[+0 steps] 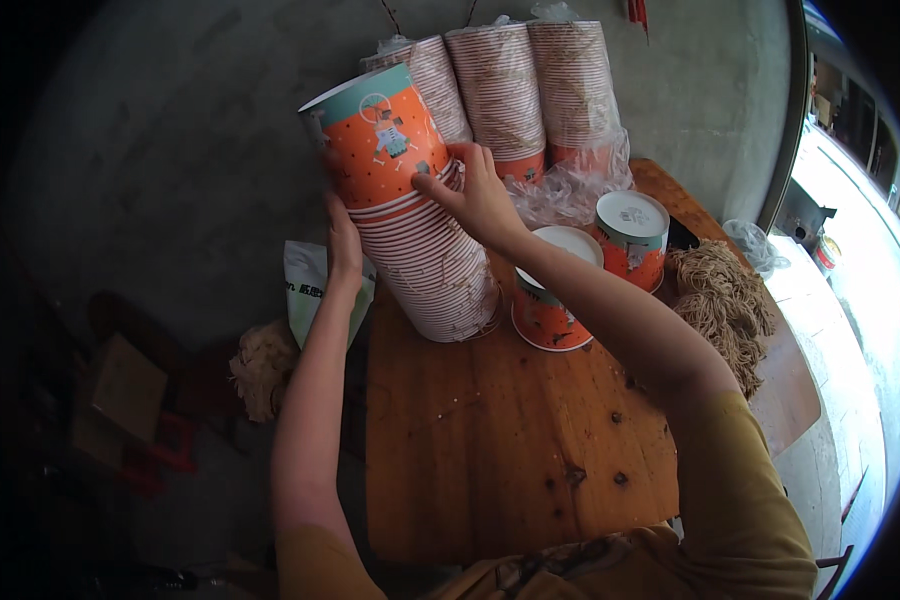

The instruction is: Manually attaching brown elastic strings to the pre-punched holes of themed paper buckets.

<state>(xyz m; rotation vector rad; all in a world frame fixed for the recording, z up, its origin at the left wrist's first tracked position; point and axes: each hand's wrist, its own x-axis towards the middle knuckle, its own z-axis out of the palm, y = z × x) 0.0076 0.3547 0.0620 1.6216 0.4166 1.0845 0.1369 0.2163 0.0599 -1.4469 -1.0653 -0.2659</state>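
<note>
A tall stack of nested paper buckets (425, 265) stands on the wooden table (490, 430), base end up and rims showing as white rings. Its topmost paper bucket (385, 130) is orange with a teal band and small cartoon figures. My left hand (343, 245) is closed against the left side of the stack, just under this bucket, its fingers partly hidden behind. From the right, my right hand (482, 200) grips the bucket's lower part, thumb on the orange wall. Two more paper buckets, a nearer one (552, 315) and a farther one (633, 255), stand upside down to the right.
Three plastic-wrapped bucket stacks (495, 95) stand against the grey wall, with crumpled clear plastic (565, 195) beside them. A bundle of tan stringy fibre (718, 305) lies at the table's right. A white-green bag (305, 290) and brown crumpled material (263, 370) sit left of the table.
</note>
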